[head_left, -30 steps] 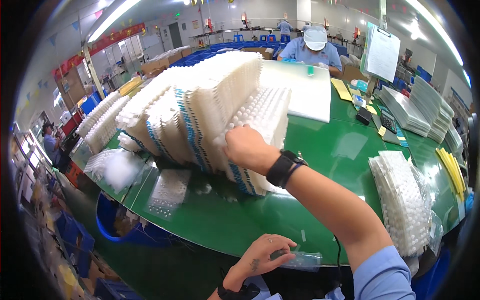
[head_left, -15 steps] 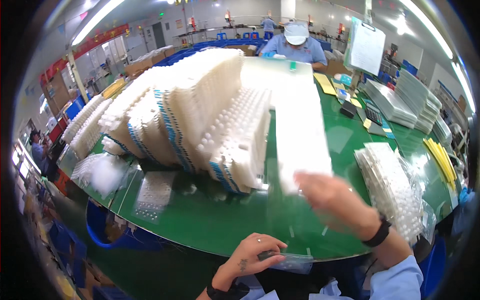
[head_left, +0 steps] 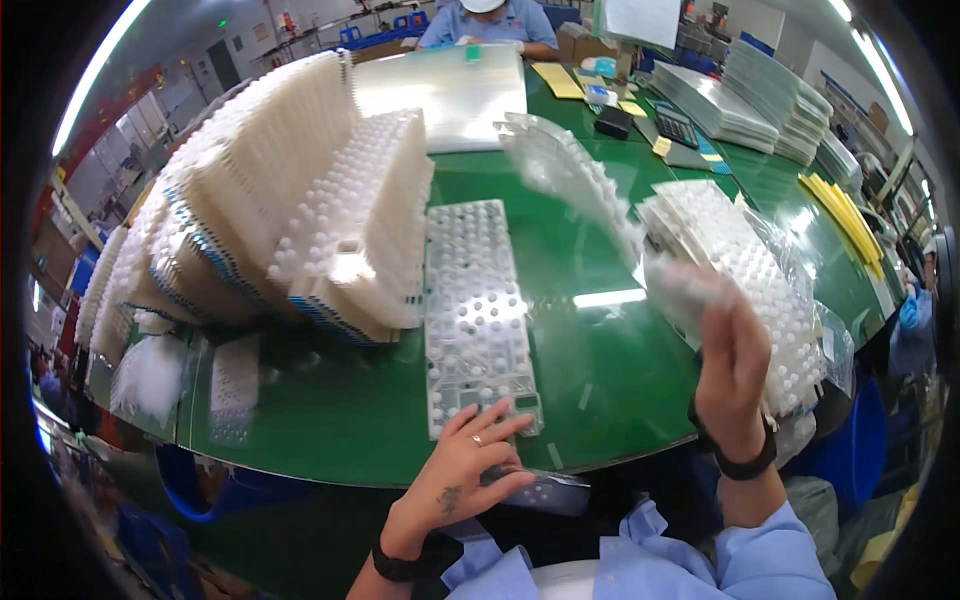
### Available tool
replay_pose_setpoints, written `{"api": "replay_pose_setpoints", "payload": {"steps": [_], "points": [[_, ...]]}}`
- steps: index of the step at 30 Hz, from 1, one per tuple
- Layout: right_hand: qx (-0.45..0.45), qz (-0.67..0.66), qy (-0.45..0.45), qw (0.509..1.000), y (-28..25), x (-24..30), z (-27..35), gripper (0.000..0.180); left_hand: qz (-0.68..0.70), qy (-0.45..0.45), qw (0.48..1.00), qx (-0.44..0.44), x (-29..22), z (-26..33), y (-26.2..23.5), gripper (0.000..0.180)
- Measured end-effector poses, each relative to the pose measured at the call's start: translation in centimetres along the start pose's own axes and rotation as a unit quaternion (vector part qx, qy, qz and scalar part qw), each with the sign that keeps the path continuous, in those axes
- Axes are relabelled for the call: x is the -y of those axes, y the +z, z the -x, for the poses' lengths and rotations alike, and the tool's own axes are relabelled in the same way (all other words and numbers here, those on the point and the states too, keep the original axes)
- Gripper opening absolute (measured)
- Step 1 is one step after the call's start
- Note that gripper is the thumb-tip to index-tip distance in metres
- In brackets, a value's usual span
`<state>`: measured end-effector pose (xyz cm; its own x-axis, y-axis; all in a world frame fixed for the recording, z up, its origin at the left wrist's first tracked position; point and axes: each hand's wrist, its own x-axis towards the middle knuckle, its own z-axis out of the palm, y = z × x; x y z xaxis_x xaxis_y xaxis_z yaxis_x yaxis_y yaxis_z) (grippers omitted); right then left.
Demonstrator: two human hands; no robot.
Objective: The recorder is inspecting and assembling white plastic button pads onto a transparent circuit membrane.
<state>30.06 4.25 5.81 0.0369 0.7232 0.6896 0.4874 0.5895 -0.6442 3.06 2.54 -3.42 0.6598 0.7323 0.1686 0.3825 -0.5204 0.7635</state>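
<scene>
A translucent keypad-like sheet [head_left: 478, 290] covered with round bumps lies on the green table in front of me. My left hand [head_left: 460, 465] has its fingers spread, their tips on the near edge of that sheet. A small clear plastic piece [head_left: 545, 494] sits beside the left thumb at the table edge. To the right, my right hand [head_left: 735, 365] is closed on the near end of a clear bumpy plastic sheet [head_left: 580, 180]. This sheet is raised and curved, and its held end is blurred. Close to that hand is a pile of similar bumpy sheets [head_left: 745, 270].
Tall stacks of bumpy sheets [head_left: 340, 210] stand at left. Flat clear sheets [head_left: 440, 95] lie behind them, before a seated co-worker [head_left: 490, 25]. A black box [head_left: 613, 122], calculator [head_left: 674, 128], sheet stacks [head_left: 715, 105] and yellow strips [head_left: 845, 225] occupy the right side.
My right hand has moved right and holds a raised sheet. A bumpy sheet now shows flat in the middle. My left hand has moved from the table edge onto it. The view has shifted.
</scene>
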Motion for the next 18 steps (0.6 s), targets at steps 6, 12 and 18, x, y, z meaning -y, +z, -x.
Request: {"api": "replay_pose_setpoints", "payload": {"steps": [6, 12, 18], "points": [[0.284, -0.022, 0.067, 0.956, 1.2, -3.4, 8.4, 0.027, 0.010, -0.034, 0.999, 0.000, -0.3, -0.6, 0.1, 0.018], [-0.089, -0.314, 0.280, 0.903, -0.5, -4.0, 7.4, 0.036, 0.072, -0.042, 0.997, 0.007, -2.0, -0.2, -1.7, 0.019], [-0.032, 0.038, 0.012, 0.999, -4.6, -1.5, 6.6, 0.026, -0.044, 0.044, 0.992, 0.114, -2.8, -3.0, 2.9, 0.024]]}}
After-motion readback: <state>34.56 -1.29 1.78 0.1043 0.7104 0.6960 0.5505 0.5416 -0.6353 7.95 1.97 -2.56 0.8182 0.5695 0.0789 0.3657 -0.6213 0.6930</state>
